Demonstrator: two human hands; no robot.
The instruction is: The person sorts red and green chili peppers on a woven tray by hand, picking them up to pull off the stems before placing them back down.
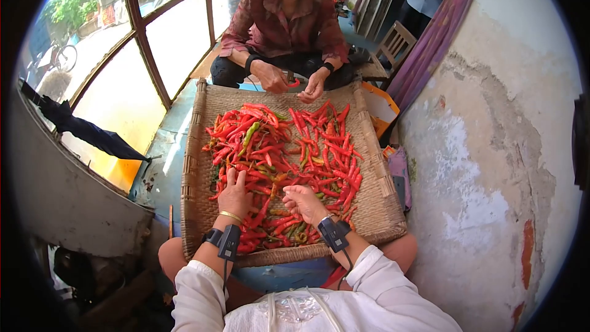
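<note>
A woven tray (pixel 380 209) full of red peppers (pixel 332 154) lies across my lap, with a few green and orange ones among them. My left hand (pixel 235 195) is over the left part of the heap, fingers pointing forward and apart, touching the peppers, with nothing visibly held. Right of it, my right hand (pixel 302 203) is above the peppers with its thumb and fingers pressed together. Whatever is between those fingertips is too small to name. A bracelet and a black device are on my left wrist, another device on my right.
Across the tray a person (pixel 289 24) sits with both hands over its far edge, a red pepper at the fingers. A dark umbrella (pixel 92 129) leans at the left by the windows. A wooden chair (pixel 398 44), an orange box (pixel 378 107) and a wall are at the right.
</note>
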